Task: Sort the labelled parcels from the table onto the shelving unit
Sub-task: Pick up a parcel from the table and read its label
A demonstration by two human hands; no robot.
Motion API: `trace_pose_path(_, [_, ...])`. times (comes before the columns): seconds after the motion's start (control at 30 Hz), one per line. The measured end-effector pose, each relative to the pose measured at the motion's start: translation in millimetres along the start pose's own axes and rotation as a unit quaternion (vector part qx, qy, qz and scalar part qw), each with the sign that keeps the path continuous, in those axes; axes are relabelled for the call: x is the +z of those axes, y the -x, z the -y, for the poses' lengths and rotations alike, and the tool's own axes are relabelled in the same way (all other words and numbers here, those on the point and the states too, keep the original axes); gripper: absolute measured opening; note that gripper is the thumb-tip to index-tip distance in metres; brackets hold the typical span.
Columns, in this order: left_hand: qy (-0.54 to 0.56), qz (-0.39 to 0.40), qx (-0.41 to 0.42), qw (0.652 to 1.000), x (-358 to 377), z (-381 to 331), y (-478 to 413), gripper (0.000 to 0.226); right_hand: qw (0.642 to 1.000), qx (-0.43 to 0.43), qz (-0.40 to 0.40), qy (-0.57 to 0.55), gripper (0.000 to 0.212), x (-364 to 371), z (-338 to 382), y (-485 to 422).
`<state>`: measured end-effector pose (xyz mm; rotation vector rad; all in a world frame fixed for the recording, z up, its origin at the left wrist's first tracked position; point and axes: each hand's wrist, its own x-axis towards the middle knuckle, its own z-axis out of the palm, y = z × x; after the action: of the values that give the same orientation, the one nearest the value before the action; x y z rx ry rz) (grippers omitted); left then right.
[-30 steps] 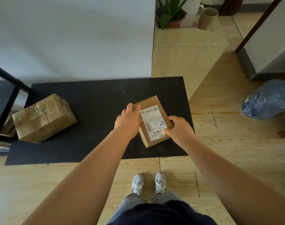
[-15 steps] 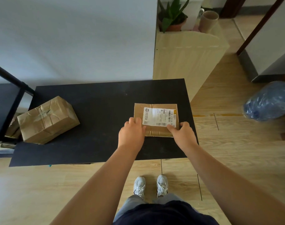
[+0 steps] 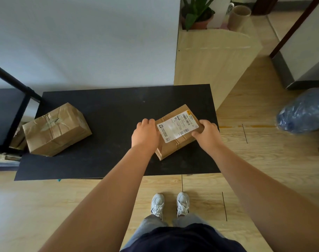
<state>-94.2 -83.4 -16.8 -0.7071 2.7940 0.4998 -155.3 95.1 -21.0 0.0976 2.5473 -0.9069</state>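
A small brown parcel (image 3: 176,140) with a white shipping label facing up sits tilted on the right part of the black table (image 3: 115,110). My left hand (image 3: 145,133) grips its left edge and my right hand (image 3: 206,132) grips its right edge. A larger crumpled brown parcel (image 3: 55,130) wrapped in tape rests on the table's left end, apart from both hands. The black shelving unit (image 3: 14,106) stands at the far left, with a brown package partly hidden on a lower shelf.
A pale wooden cabinet (image 3: 213,60) with a potted plant (image 3: 196,13) and a cardboard tube (image 3: 239,18) stands behind the table's right corner. A blue plastic bag (image 3: 304,111) lies on the floor to the right. My feet are just below the table's front edge.
The small parcel was turned in my hands: from lying level with the label sideways to tilted, its far end swung to the right. Both hands stayed on it.
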Motion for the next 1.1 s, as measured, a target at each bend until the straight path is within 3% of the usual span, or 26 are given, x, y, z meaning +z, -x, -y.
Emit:
trace_pose_path(0.23, [0.064, 0.024, -0.079, 0.995, 11, 3, 20, 0.043, 0.999, 0.025, -0.01, -0.043, 0.074, 6, -3, 8])
trace_pose_path(0.43, [0.098, 0.078, -0.112, 0.986, 22, -2, 32, 0.042, 0.994, 0.065, 0.055, -0.07, 0.073, 23, -14, 21])
trace_pose_path(0.57, [0.184, 0.139, -0.128, 0.965, 32, -2, 37, 0.047, 0.993, 0.071, 0.059, -0.068, 0.072, 22, -23, 23])
trace_pose_path(0.73, [0.263, 0.147, -0.114, 0.947, 31, -3, 37, 0.067, 0.992, 0.066, 0.09, -0.054, 0.06, 21, -30, 25])
trace_pose_path(1.1, [0.407, 0.194, -0.163, 0.878, 36, -2, 42, 0.056, 0.985, 0.086, 0.124, -0.086, 0.047, 15, -29, 25])
